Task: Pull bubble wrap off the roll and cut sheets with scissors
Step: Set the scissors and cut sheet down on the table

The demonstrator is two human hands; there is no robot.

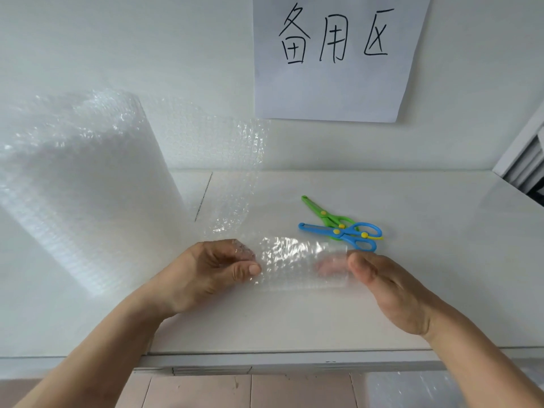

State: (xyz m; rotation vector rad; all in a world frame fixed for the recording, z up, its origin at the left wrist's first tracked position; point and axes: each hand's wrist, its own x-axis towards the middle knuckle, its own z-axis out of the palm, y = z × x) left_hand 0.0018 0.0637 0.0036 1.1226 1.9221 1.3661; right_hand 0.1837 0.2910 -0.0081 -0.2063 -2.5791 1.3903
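Both hands hold the bubble wrap [294, 260] low over the table [412, 290]: left hand [217, 269] pinches one edge, right hand [379, 284] the other. It looks light, soft, slippery; better to grip near the corners.

The bubble wrap roll [79, 184] at nine o'clock is clear plastic, bumpy and shiny. The loose sheet [294, 266] near the middle is the same see-through plastic, with glints on its bubbles. At three o'clock from the middle, the blue scissors [344, 234] and green scissors [321, 213] look like smooth, glossy plastic with yellow dots. The table [426, 231] is white, smooth and a bit shiny. At twelve o'clock, the paper sign [335, 83] is matt.
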